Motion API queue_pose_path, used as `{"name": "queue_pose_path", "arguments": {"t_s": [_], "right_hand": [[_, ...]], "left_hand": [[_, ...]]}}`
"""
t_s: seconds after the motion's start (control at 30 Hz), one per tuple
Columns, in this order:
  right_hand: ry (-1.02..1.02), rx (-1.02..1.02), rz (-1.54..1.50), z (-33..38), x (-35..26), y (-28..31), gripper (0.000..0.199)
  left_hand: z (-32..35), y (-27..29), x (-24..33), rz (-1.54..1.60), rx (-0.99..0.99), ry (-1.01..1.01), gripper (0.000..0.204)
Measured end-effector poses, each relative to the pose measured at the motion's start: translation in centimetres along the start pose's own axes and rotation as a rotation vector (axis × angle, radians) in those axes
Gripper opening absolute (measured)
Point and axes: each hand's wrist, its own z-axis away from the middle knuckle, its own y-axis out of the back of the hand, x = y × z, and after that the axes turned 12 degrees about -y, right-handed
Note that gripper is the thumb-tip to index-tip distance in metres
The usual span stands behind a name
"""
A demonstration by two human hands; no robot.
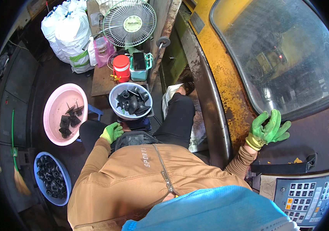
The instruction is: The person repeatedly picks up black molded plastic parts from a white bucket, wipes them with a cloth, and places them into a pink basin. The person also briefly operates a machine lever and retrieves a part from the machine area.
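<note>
Both my hands wear green gloves with yellowish cuffs. My left hand [111, 133] lies on my left thigh, fingers loosely out and no object visible in them. My right hand [268, 129] is raised at the machine door [233, 104], fingers spread by the lower edge of its window [280, 54]. It looks to be touching the door and grips nothing. Ahead of my lap, a white basin [112, 101] holds several black moulded plastic parts [133, 102]. A pink basin [50, 111] left of it has a few similar dark parts [68, 121].
A blue basin [67, 181] full of black parts stands at lower left, near a broom [19, 179]. White sacks [72, 38], a fan [129, 23], a red jug [121, 68] and a teal basket [139, 74] with a phone [139, 61] are ahead. A control panel [307, 200] sits at lower right.
</note>
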Motion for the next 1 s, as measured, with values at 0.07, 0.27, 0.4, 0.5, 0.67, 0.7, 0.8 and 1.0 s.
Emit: {"name": "queue_pose_path", "arguments": {"t_s": [0.07, 0.27, 0.4, 0.5, 0.67, 0.7, 0.8, 1.0], "right_hand": [[0.012, 0.017, 0.015, 0.0, 0.1, 0.0, 0.024], [0.004, 0.032, 0.023, 0.2, 0.1, -0.3, 0.020], [-0.028, 0.016, 0.006, 0.8, 0.1, -0.6, 0.022], [-0.059, -0.001, -0.020, 1.2, 0.4, -0.7, 0.022], [-0.103, -0.020, -0.068, 1.5, 0.7, -0.8, 0.022], [-0.103, -0.019, -0.068, 1.5, 0.7, -0.8, 0.022], [-0.111, -0.024, -0.065, 1.4, 0.5, -0.7, 0.022], [-0.055, -0.007, -0.007, 1.2, 0.4, -0.6, 0.021]], "left_hand": [[0.1, -0.1, 0.0, 0.000, 0.009, -0.005, 0.046], [-0.1, 0.1, -0.1, -0.007, -0.007, -0.013, 0.048], [-0.3, 0.2, -0.2, -0.008, -0.016, -0.001, 0.048], [-0.1, 0.1, -0.1, -0.005, -0.002, -0.012, 0.047], [0.7, -0.3, 0.4, -0.011, 0.004, -0.020, 0.047], [0.7, -0.4, 0.5, -0.021, -0.002, -0.013, 0.048], [0.6, -0.4, 0.5, -0.035, -0.023, 0.002, 0.051], [-0.4, 0.1, -0.3, 0.009, 0.014, -0.008, 0.038]]}}
